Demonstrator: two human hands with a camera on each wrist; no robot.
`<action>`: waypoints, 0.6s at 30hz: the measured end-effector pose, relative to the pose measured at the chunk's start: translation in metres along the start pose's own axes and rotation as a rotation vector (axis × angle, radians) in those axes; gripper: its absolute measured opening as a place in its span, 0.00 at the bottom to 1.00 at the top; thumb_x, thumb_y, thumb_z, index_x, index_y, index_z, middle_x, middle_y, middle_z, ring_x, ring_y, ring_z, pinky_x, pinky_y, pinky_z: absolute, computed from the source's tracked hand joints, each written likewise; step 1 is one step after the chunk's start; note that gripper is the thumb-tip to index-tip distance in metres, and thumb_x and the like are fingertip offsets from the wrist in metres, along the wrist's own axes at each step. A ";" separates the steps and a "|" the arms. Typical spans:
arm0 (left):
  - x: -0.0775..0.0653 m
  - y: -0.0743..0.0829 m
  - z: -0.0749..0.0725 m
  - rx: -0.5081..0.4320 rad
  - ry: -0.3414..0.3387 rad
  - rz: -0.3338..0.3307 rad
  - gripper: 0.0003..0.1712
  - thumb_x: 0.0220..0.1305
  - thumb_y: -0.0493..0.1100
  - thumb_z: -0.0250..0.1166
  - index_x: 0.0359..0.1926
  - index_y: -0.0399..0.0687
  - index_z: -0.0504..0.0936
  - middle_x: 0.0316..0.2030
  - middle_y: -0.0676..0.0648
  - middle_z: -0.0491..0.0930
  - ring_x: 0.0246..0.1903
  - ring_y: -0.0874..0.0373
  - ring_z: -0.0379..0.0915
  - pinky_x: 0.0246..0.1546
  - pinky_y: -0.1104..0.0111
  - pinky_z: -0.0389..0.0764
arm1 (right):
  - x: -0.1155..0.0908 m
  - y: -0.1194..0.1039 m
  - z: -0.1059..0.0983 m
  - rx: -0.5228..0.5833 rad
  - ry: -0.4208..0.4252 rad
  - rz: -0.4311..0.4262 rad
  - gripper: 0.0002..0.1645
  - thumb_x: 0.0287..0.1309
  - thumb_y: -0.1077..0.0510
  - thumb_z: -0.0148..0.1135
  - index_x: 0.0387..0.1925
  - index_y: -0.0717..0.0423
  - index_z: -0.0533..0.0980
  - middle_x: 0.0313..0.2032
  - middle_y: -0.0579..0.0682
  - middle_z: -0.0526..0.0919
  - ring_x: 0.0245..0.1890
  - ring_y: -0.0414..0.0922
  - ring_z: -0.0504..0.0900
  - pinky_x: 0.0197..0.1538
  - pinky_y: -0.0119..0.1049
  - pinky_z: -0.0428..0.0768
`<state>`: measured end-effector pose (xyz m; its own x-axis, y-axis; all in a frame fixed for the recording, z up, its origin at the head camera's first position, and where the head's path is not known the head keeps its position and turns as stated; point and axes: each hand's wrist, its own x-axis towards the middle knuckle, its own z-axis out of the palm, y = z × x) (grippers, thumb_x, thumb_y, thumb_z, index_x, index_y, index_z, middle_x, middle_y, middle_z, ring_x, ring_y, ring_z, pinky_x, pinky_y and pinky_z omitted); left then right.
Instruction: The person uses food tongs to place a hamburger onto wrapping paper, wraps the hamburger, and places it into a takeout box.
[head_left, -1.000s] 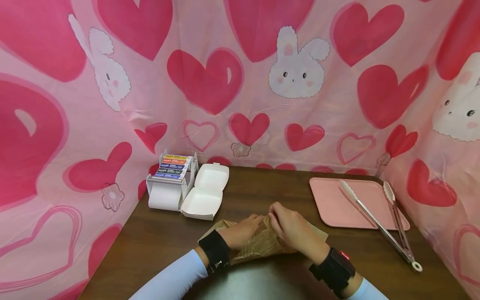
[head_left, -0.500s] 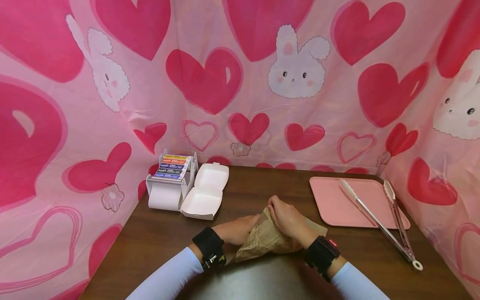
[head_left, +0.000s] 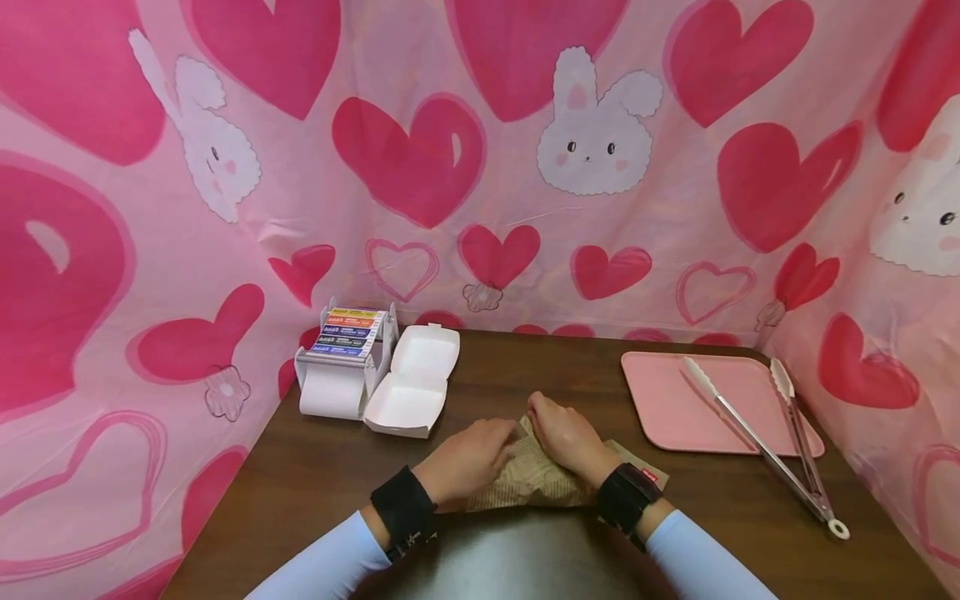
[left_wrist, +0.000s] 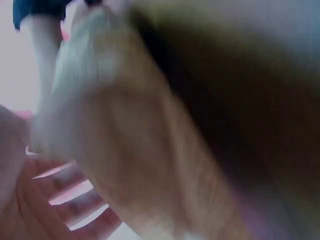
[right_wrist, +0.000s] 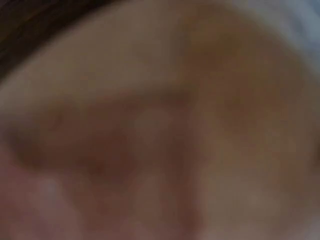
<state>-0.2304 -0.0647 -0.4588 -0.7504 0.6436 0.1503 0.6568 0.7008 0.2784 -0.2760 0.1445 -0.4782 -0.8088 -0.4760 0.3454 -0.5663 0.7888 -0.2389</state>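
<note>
Brown printed wrapping paper (head_left: 525, 483) lies bunched and folded on the table at the front middle in the head view; whatever it may enclose is hidden. My right hand (head_left: 570, 442) grips its upper fold with curled fingers. At the paper's left side is my left hand (head_left: 465, 462). In the left wrist view, the fingers (left_wrist: 75, 195) of that hand are extended and spread beside the blurred paper (left_wrist: 130, 135). The right wrist view is very blurred, with the right hand's fingers (right_wrist: 100, 165) close against the tan paper (right_wrist: 250, 125).
A white clamshell box (head_left: 408, 404) stands open at the back left, beside a label dispenser (head_left: 341, 358) with a white roll. On the right, metal tongs (head_left: 780, 458) lie across a pink tray (head_left: 652, 408). Pink heart-patterned cloth (head_left: 517, 200) walls the brown table (head_left: 300, 492).
My left hand first drew back along the paper's left side, slipped low behind it, then came up outside it. My right hand kept its grip and shifted slightly left as the paper was folded.
</note>
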 end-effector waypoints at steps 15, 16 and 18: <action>-0.002 0.030 0.022 0.349 -0.026 0.060 0.43 0.64 0.74 0.58 0.66 0.48 0.73 0.59 0.49 0.74 0.52 0.53 0.74 0.53 0.62 0.78 | -0.003 0.001 0.004 0.068 -0.130 0.058 0.05 0.69 0.62 0.60 0.37 0.54 0.71 0.26 0.47 0.77 0.25 0.46 0.79 0.29 0.42 0.76; -0.002 0.029 0.022 0.355 -0.031 0.053 0.44 0.64 0.74 0.58 0.67 0.49 0.73 0.60 0.49 0.74 0.52 0.54 0.74 0.53 0.63 0.78 | -0.003 0.001 0.004 0.071 -0.136 0.064 0.05 0.68 0.63 0.60 0.36 0.54 0.71 0.26 0.47 0.77 0.26 0.46 0.79 0.30 0.42 0.77; -0.001 0.028 0.024 0.357 -0.043 0.043 0.45 0.63 0.75 0.58 0.69 0.49 0.72 0.61 0.50 0.74 0.54 0.54 0.73 0.53 0.63 0.78 | -0.003 0.002 0.004 0.086 -0.157 0.085 0.06 0.67 0.64 0.61 0.35 0.54 0.72 0.26 0.48 0.77 0.27 0.46 0.79 0.32 0.43 0.77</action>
<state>-0.2092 -0.0384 -0.4739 -0.7228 0.6819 0.1122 0.6778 0.7312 -0.0776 -0.2750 0.1460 -0.4833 -0.8652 -0.4695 0.1762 -0.5010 0.7957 -0.3402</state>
